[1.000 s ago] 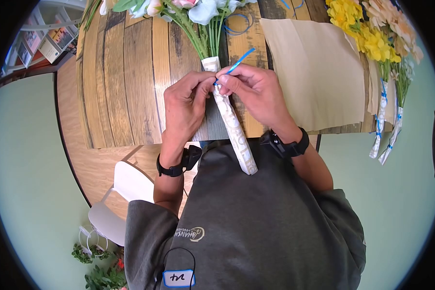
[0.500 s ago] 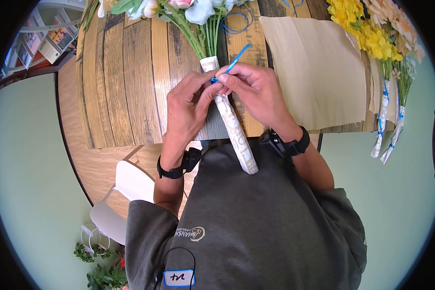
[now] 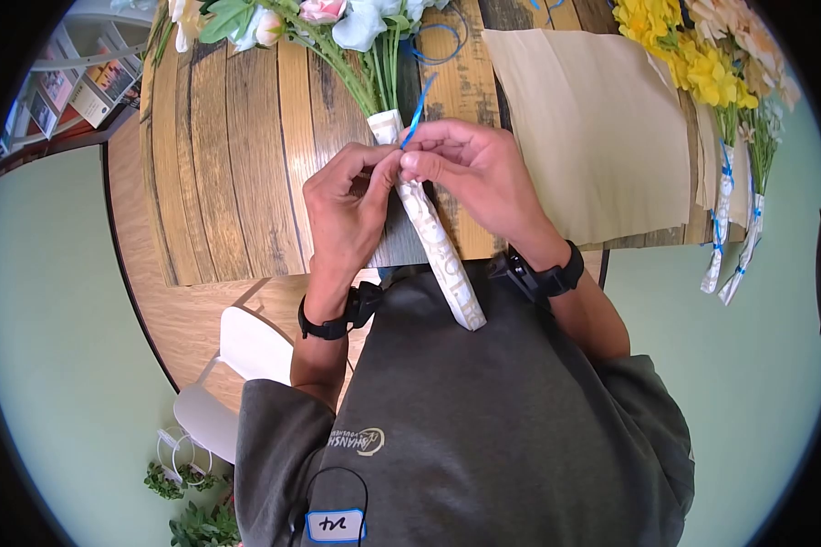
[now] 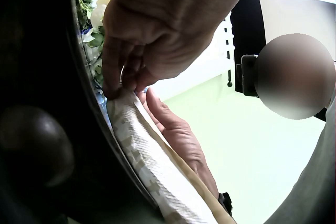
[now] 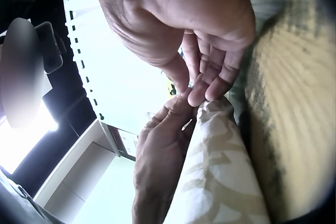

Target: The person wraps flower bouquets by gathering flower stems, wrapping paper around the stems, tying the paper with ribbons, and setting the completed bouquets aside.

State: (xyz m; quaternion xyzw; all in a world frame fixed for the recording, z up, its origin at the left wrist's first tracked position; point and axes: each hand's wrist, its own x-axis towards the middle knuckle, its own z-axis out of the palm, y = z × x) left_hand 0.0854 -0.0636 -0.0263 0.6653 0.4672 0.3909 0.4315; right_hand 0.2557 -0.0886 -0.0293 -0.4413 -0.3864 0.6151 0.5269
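A bouquet of artificial flowers [image 3: 360,29] lies on the table, its green stems [image 3: 372,80] running into a sleeve of white-and-beige patterned paper [image 3: 436,242]. The sleeve's lower end reaches against the person's shirt. Near its top, my left hand [image 3: 345,201] pinches a blue ribbon with thumb and forefinger. My right hand [image 3: 483,178] meets it from the other side and pinches the same blue ribbon [image 3: 417,114], whose free end sticks up past the fingers. Both sets of fingertips are right at the paper in the right wrist view, and they hide where the ribbon is tied.
Brown wrapping paper [image 3: 593,137] lies flat on the wooden table [image 3: 246,173], right of the hands. Beyond it are yellow flowers [image 3: 716,82] and other bunches with wrapped stems. Curled blue ribbon [image 3: 440,46] lies behind the stems. A white chair [image 3: 251,346] stands at left.
The ribbon's free end has swung left and become more upright. Both hands have shifted slightly left along with the top of the sleeve, still pinching at the same spot.
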